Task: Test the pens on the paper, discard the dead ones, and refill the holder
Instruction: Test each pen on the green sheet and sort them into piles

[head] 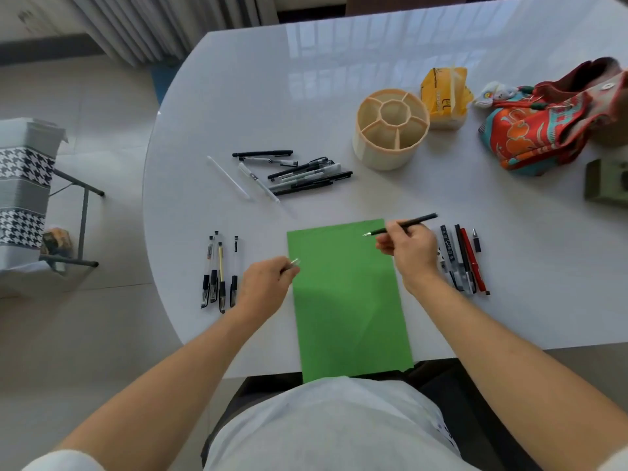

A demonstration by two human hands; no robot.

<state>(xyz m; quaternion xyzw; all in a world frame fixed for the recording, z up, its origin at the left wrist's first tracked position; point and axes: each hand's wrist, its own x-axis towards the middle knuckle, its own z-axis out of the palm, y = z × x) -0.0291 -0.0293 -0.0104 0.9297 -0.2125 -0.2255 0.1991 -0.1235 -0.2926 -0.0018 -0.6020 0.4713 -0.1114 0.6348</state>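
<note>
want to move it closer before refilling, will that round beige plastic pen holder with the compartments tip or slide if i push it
The round beige plastic pen holder looks wide and squat, so it would probably slide rather than tip. Its compartments appear empty, so it is likely light. The glossy white table looks smooth, so a gentle low push may move it easily.

Both my forearms reach forward, bare. My right hand (409,246) pinches a black pen (401,226), nib leftward. My left hand (265,283) pinches a small pen cap (295,262).

Bare table (390,198) between green paper (350,300) and holder (390,129); pen pile (295,173) crowds its left
</note>
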